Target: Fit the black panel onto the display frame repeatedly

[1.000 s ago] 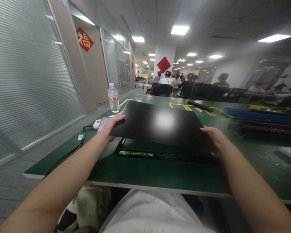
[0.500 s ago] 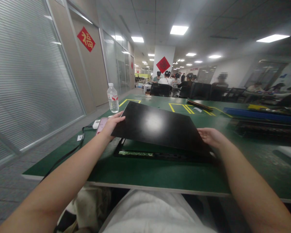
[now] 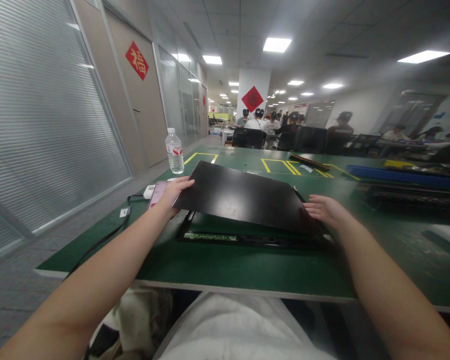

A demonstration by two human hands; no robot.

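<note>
A glossy black flat panel (image 3: pixel 240 197), like a display screen, is tilted above a thin black frame (image 3: pixel 277 241), its left side raised and its right side low. My left hand (image 3: pixel 176 195) grips the panel's left edge, thumb on top. At the right edge, my right hand (image 3: pixel 324 210) has its fingers against the panel; part of the thumb is hard to make out. A green circuit board strip (image 3: pixel 210 237) shows along the frame's near side. The panel hides most of the frame's inside.
A water bottle (image 3: pixel 175 152) stands at the back left, near a phone (image 3: pixel 157 192) and a white plug (image 3: pixel 149 191) with a black cable. Blue and dark long strips (image 3: pixel 397 176) lie at right. Yellow tape marks the green table (image 3: pixel 247 275). Several people sit farther back.
The panel has come down slightly toward the frame, and the light reflected on it has shifted. Both hands stay at its edges, the right one slightly higher.
</note>
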